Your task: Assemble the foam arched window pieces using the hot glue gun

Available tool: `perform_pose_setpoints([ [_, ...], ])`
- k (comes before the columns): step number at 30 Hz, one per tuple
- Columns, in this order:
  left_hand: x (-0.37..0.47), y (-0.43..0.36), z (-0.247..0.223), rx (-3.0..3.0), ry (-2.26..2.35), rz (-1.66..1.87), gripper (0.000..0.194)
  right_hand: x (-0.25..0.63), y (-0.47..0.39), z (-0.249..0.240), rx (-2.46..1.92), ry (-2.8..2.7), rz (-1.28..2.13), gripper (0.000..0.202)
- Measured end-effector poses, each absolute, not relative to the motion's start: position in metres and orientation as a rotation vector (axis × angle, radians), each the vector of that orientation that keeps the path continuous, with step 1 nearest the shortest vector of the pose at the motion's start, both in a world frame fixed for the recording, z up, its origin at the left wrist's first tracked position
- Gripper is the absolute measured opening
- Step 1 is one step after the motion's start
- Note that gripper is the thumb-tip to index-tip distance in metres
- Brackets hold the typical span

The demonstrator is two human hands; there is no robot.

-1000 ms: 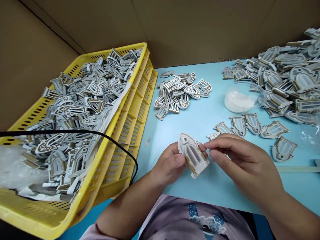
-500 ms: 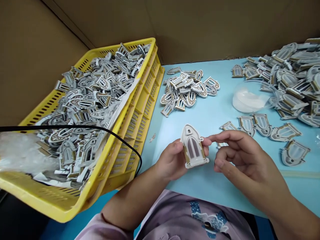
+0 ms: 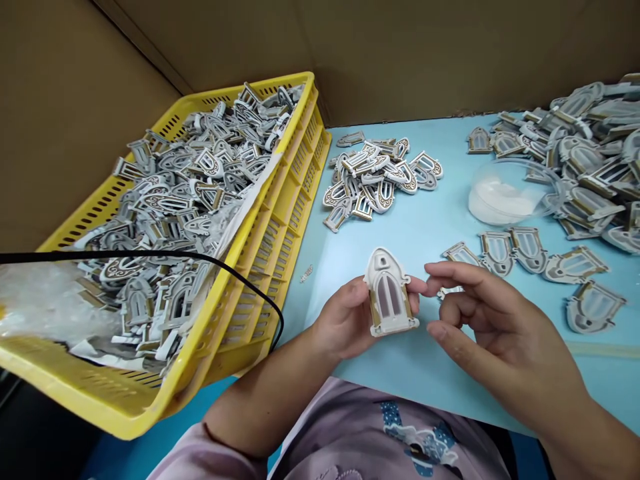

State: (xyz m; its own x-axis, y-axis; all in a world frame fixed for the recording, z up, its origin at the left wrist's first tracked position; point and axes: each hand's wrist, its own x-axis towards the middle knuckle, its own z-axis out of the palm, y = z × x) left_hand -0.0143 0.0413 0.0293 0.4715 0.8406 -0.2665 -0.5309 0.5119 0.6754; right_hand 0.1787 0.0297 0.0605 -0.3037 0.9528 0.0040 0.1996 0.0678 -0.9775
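My left hand [image 3: 346,319] grips a small white arched window piece [image 3: 389,293] by its sides, thumb on the left edge and fingertips at the right. The piece stands upright toward me, with gold-brown edges and two dark narrow panes. Just right of it my right hand [image 3: 505,327] hovers with fingers bent and apart, nothing visible between them. Beyond that hand several similar window pieces [image 3: 529,250] lie loose on the pale blue table [image 3: 380,367]; one is partly hidden behind its fingers.
A yellow crate [image 3: 295,193] heaped with such pieces stands at the left, a black cable [image 3: 150,255] crossing it. Farther back lies a small pile [image 3: 373,170]. To the right are a clear round dish [image 3: 505,200] with white material and a large pile [image 3: 585,153].
The thumb and fingers of my right hand have spread slightly wider. My left hand keeps the window piece in nearly the same place. The view has shifted a little.
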Motion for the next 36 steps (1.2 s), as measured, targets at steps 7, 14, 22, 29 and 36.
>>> perform_pose_setpoints([
  [7,-0.015,0.042,0.024,0.647,0.590,0.847,0.079,0.176,0.029,0.067,-1.278,-1.567,1.279,0.032],
  [14,-0.014,0.042,0.021,0.659,0.608,0.858,0.091,0.176,0.030,0.066,-1.344,-1.616,1.122,0.027],
  [22,-0.015,0.040,0.019,0.604,0.580,0.829,0.089,0.175,0.035,0.068,-1.349,-1.806,0.906,0.014],
  [29,-0.014,0.039,0.018,0.635,0.513,0.841,0.077,0.178,0.034,0.070,-1.246,-1.861,0.900,0.012],
  [36,-0.015,0.041,0.020,0.617,0.449,0.833,0.069,0.184,0.033,0.069,-1.087,-1.692,0.961,0.014],
])
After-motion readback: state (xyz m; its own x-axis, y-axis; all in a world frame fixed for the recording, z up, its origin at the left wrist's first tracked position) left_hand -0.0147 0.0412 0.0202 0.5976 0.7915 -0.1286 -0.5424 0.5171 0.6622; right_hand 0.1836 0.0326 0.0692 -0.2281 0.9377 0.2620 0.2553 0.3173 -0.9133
